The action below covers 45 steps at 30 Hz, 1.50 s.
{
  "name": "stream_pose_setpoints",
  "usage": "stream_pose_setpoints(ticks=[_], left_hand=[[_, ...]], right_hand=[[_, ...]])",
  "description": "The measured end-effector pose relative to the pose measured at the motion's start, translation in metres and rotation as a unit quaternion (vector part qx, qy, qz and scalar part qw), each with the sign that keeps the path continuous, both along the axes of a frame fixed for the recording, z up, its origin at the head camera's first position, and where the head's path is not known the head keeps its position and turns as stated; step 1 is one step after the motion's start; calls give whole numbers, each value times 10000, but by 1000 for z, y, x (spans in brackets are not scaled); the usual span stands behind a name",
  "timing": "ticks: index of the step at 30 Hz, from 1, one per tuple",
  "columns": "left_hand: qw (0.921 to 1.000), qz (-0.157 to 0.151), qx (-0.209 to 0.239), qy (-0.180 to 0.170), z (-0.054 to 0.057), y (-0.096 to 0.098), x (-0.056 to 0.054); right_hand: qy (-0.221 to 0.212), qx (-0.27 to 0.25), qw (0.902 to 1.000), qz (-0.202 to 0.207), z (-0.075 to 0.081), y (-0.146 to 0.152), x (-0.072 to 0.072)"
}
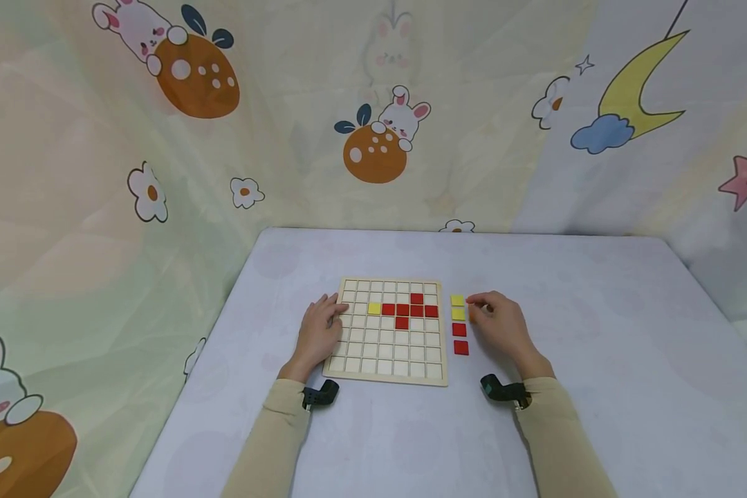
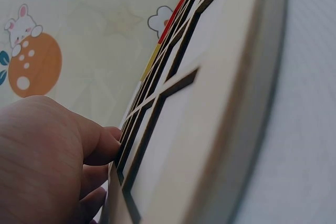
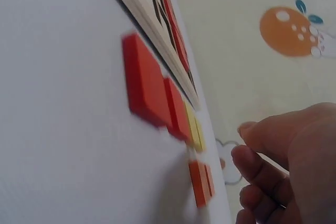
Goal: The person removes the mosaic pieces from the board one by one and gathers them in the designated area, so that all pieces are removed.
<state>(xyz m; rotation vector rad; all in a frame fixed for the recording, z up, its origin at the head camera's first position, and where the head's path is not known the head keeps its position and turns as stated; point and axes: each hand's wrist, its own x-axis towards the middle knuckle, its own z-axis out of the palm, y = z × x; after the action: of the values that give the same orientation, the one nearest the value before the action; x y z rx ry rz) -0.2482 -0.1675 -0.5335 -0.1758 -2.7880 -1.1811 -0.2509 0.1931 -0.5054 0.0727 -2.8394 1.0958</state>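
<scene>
A light wooden grid board lies flat on the table. Several red tiles and one yellow tile sit in its upper squares. My left hand rests at the board's left edge, its fingertips on the border in the left wrist view. Right of the board runs a column of two yellow tiles and two red tiles. My right hand hovers beside the yellow ones, fingers loosely bent with nothing between them. Two orange pieces show near it in the right wrist view; the hand hides them from the head view.
A pale cloth covers the table, which ends at a back edge against a printed curtain. Dark wrist cameras are strapped on both sleeves; the right camera stands just below the tile column.
</scene>
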Motion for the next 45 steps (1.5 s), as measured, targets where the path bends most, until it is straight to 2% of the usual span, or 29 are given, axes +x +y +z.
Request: stream_pose_setpoints(ticks=[7, 13, 22, 32, 45], left_hand=[[10000, -6, 27, 32, 0, 0, 0], [10000, -45, 13, 36, -1, 2, -1], [9999, -86, -19, 126, 2, 3, -1], [10000, -20, 6, 19, 2, 1, 1], [10000, -38, -54, 35, 1, 0, 1]], right_hand=[[298, 44, 9982, 520, 1, -31, 6], [500, 34, 9946, 910, 2, -45, 11], [668, 193, 9917, 1084, -4, -59, 13], [276, 427, 9914, 1206, -6, -81, 21], [448, 1231, 9815, 1397, -10, -97, 27]])
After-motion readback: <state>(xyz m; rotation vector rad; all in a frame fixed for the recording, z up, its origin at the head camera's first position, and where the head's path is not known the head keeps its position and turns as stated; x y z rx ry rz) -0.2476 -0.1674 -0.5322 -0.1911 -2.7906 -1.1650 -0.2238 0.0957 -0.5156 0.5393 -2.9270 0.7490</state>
